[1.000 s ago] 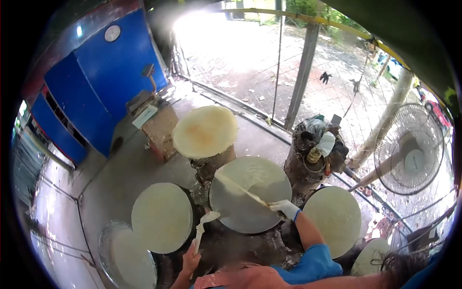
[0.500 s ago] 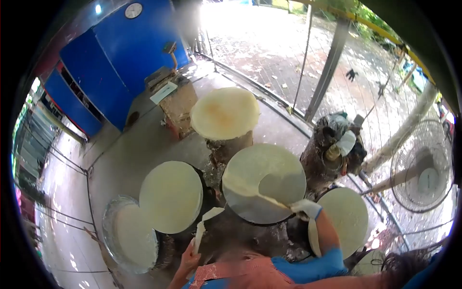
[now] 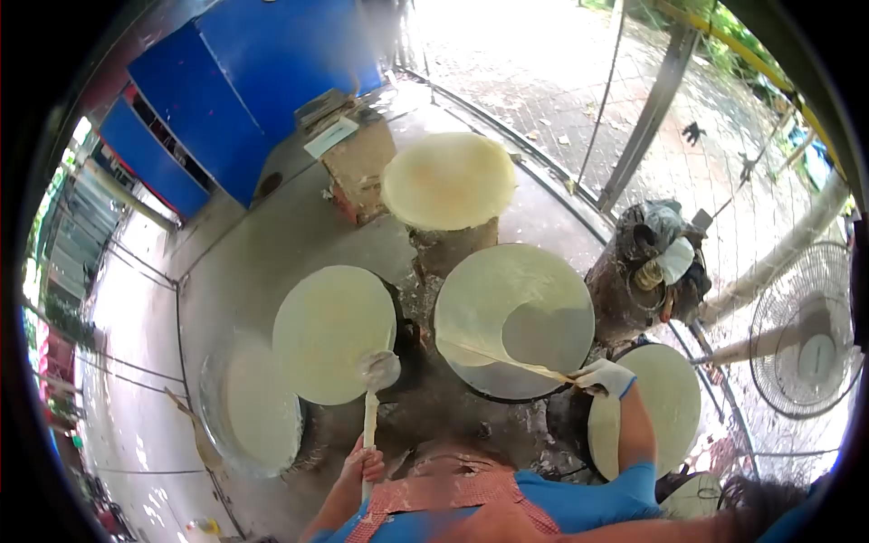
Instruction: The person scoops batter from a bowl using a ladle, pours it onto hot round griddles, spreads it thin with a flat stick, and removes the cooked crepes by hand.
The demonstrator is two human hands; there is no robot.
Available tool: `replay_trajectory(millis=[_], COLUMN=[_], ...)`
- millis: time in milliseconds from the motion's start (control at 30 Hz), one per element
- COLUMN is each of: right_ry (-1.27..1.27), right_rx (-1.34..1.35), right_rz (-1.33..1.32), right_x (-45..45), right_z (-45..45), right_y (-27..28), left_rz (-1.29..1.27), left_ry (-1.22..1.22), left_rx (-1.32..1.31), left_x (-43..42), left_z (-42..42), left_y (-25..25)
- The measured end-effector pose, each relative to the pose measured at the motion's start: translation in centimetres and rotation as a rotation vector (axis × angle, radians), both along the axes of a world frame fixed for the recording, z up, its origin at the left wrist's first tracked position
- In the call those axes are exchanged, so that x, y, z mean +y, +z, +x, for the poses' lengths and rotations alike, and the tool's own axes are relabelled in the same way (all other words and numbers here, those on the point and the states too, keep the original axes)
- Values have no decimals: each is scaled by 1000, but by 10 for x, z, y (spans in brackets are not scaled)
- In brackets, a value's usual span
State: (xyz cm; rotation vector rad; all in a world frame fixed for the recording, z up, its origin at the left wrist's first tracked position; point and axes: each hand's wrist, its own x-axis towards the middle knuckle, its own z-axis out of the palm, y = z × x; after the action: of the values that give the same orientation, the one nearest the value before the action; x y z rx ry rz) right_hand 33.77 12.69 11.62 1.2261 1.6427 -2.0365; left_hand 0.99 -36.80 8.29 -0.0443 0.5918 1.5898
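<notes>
My left hand [image 3: 362,466], bare, is closed round the pale handle of a ladle [image 3: 378,369]. The ladle's round head is over the near edge of the left griddle [image 3: 326,312]. My right hand [image 3: 605,376], in a white glove, is closed on one end of a long, thin wooden batter spreader [image 3: 507,356]. This spreader lies across the middle griddle [image 3: 548,342], where pale batter [image 3: 493,285] coats the far part. A round grey patch shows inside the coating, and the near part of the surface is also grey.
A batter basin [image 3: 262,421] stands at the left. A round flatbread stack [image 3: 448,181] rests on a stand beyond the griddles. Another coated griddle [image 3: 656,407] is at my right. Farther right are a stump [image 3: 625,290] with items on it and a fan [image 3: 806,330].
My left hand has turned the ladle upright, its round head now facing me over the left griddle. The spreader remains across the middle griddle in my right hand. My view has tilted down.
</notes>
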Motion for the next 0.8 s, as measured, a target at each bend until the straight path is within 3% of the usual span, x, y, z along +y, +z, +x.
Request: replay_trajectory(millis=[133,200,267,367,400,433,500,567,633,700,733,767,800], right_ry=[-164,-82,130,262,58,241,-166,-583,-964,-1044,-853,-820,-815], right_rx=[251,252,447,-75,133,-11,-168,113,184,139,29,-75,-23], right_rz=[157,356,398,233,334,480,237,117,215,197,670,949,1017], right_x=[20,22,23,-10,-44,-66,-131,-223,-309,-353,-363,-374,-377], right_z=[-44,-82,-64,-3,33,74,149,176,83,23,-10,-58,-106], right_y=[-8,-7,-57,-24,-3,18,22,18,36,-10,-70,-90,-109], left_rz=[-160,-137,-187,-160,-140,-187,-78,-148,-300,-329,-301,-313,-276], left_ry=[87,68,-25,-124,-142,-158,-260,-348,-421,-425,-447,-438,-467], left_rx=[-106,-109,-19,55,59,76,1,83,153,75,29,39,29], left_x=[-9,-13,-17,-32,-42,-49,-55,-55,-69,-74,-76,-75,-79], left_z=[10,10,2,-21,-26,-35,-55,-75,-87,-95,-98,-96,-100], left_y=[15,16,22,8,1,-8,-10,-12,-16,0,11,27,23])
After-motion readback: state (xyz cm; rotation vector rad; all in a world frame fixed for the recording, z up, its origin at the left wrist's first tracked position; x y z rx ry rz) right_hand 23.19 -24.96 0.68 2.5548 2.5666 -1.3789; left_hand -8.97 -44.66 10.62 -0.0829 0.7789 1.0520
